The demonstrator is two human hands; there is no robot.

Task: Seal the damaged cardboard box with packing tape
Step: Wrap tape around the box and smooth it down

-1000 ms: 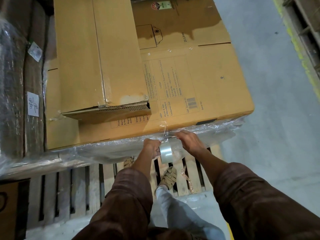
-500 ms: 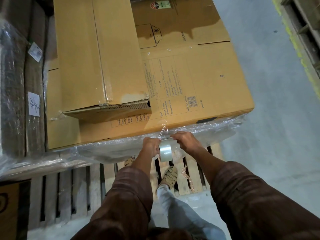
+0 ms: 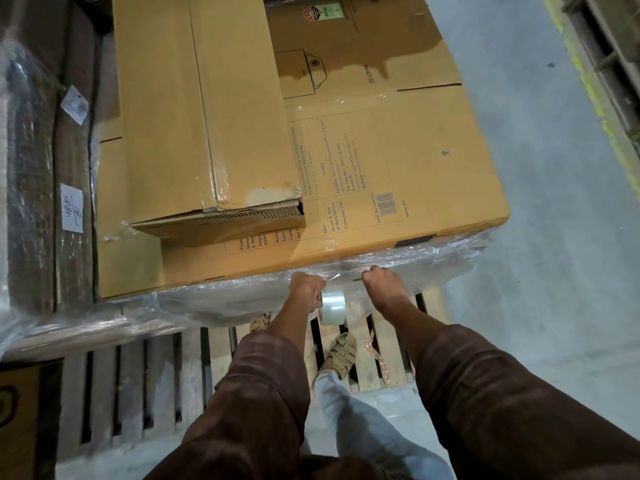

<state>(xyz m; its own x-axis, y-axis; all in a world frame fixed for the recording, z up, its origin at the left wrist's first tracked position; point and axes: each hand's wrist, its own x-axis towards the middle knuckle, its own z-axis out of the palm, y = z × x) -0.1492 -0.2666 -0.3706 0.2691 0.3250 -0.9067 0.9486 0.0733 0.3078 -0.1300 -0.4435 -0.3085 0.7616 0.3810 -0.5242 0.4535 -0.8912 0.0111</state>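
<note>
A large brown cardboard box [image 3: 398,188] with printed text and a barcode lies flat, its near side wrapped in clear film. At its near edge my left hand [image 3: 306,289] grips a roll of clear packing tape [image 3: 333,306]. My right hand [image 3: 384,284] is curled just right of the roll, pinching the pulled-out strip of tape [image 3: 341,276] stretched between both hands against the film. A smaller box [image 3: 204,116] with a torn, crushed near corner lies on top at the left.
Film-wrapped stacks [image 3: 31,174] with a handwritten label stand at the left. A wooden pallet [image 3: 145,382] lies below the boxes, my sandalled foot [image 3: 341,355] on it. Grey concrete floor [image 3: 554,237] stretches to the right, with a yellow line and racking at the far right.
Both hands with the tape roll rose slightly toward the box edge. The fingers of my right hand have curled in tighter on the tape strip.
</note>
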